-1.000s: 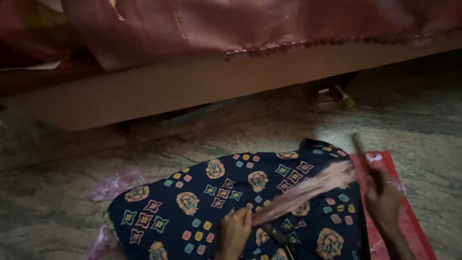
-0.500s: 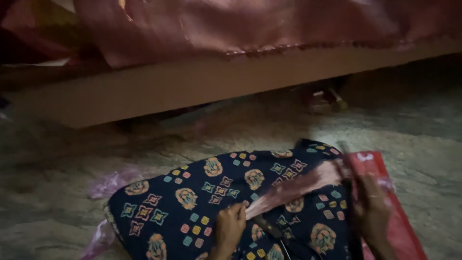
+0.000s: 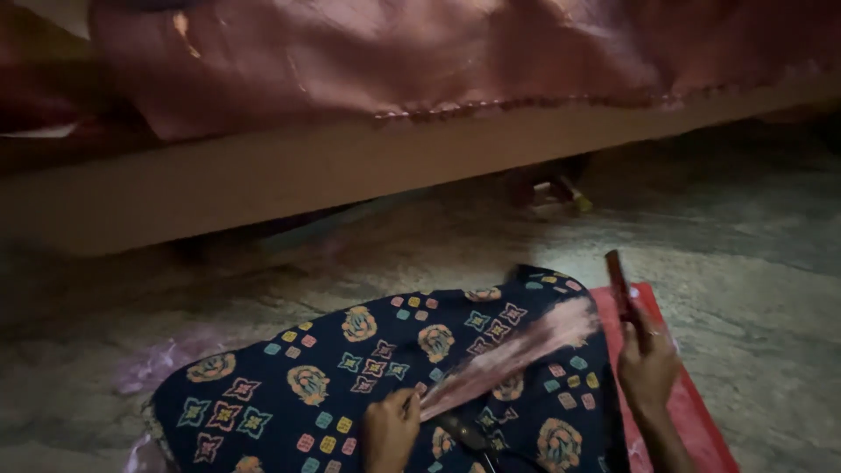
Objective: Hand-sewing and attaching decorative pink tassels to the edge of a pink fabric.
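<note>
Left hand [image 3: 391, 429] pinches the near end of a pink fabric strip [image 3: 512, 357] lying diagonally up-right across the patterned dark cloth [image 3: 350, 377] (far end nearer the right hand [image 3: 646, 368], which grips a dark flat stick [image 3: 619, 287]).

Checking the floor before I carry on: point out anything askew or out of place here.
Little stands out. Crumpled pink plastic pokes out from under the dark patterned cloth, and small items lie under the wooden frame. The left hand pinches a pink strip; the right hand holds a thin dark stick.
</note>
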